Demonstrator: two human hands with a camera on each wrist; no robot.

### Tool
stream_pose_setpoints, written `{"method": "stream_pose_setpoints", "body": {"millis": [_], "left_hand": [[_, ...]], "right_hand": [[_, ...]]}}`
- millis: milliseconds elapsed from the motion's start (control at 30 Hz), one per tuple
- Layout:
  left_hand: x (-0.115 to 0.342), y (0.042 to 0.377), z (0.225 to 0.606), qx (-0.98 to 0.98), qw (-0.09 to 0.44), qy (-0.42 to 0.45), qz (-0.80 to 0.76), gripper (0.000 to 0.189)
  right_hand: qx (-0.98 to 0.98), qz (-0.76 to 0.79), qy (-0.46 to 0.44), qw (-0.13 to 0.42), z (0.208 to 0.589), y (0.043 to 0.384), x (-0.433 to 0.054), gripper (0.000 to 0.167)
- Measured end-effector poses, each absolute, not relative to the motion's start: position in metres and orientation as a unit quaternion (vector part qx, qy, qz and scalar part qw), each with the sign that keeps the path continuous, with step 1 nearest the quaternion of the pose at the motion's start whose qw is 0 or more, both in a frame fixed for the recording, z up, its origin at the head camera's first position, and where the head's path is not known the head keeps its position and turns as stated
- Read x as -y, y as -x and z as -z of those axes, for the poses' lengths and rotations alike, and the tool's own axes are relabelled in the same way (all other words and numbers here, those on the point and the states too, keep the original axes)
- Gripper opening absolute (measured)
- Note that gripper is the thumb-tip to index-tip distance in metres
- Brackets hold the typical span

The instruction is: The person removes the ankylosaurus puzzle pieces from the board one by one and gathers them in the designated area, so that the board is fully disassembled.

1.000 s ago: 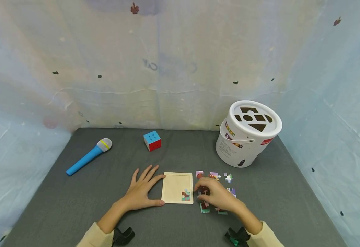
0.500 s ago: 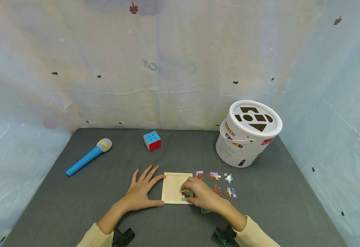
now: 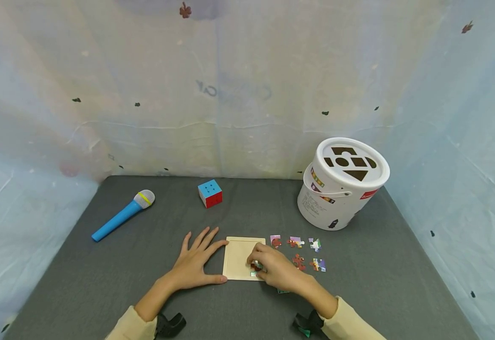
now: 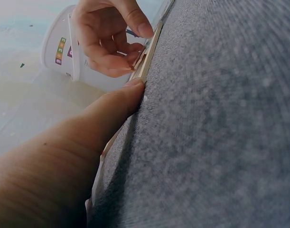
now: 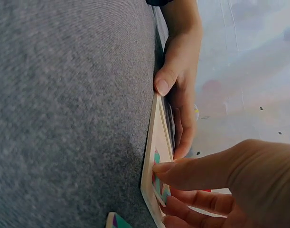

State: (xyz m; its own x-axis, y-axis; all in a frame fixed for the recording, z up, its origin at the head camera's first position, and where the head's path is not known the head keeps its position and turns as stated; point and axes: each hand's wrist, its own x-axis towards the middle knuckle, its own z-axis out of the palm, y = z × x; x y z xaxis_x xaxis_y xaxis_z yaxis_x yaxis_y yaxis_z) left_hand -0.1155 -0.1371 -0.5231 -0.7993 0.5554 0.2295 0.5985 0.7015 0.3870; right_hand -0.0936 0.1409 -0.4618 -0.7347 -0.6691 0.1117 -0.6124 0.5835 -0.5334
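Note:
A square wooden puzzle tray (image 3: 236, 259) lies flat on the table. My left hand (image 3: 197, 264) is spread beside it, thumb and index fingertip against its left edge. Over the tray's lower right corner, my right hand (image 3: 276, 269) pinches a puzzle piece (image 5: 159, 189) between thumb and fingers. The piece is tilted close over the tray floor, where another green and red piece (image 3: 254, 273) shows partly under the fingers. In the left wrist view, the left thumb (image 4: 130, 92) presses the tray's edge, with the right hand's curled fingers (image 4: 107, 59) just beyond.
Several loose puzzle pieces lie right of the tray, among them a purple and red one (image 3: 275, 242) and a red one (image 3: 298, 261). My right forearm hides others. Farther back are a toy microphone (image 3: 121, 219), a colored cube (image 3: 210, 193) and a white bucket (image 3: 330, 203).
My right hand has moved left from the loose pieces to the tray's lower right corner, bringing a piece, and has stayed there over the last half second. The left hand has not moved.

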Motion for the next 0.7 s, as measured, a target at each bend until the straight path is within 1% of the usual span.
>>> {"method": "stream_pose_setpoints", "body": {"millis": [133, 533, 700], "left_hand": [[0.1368, 0.1154, 0.5220, 0.923, 0.048, 0.312, 0.219, 0.093], [0.1365, 0.1148, 0.5205, 0.922, 0.055, 0.315, 0.216, 0.092], [0.1365, 0.1152, 0.5209, 0.922, 0.055, 0.315, 0.219, 0.092]], "right_hand": [[-0.891, 0.262, 0.366, 0.052, 0.4614, 0.0941, -0.1398, 0.025], [-0.895, 0.229, 0.381, 0.018, 0.4633, 0.0950, -0.1385, 0.021], [-0.896, 0.247, 0.367, 0.031, 0.4632, 0.0953, -0.1377, 0.018]]}}
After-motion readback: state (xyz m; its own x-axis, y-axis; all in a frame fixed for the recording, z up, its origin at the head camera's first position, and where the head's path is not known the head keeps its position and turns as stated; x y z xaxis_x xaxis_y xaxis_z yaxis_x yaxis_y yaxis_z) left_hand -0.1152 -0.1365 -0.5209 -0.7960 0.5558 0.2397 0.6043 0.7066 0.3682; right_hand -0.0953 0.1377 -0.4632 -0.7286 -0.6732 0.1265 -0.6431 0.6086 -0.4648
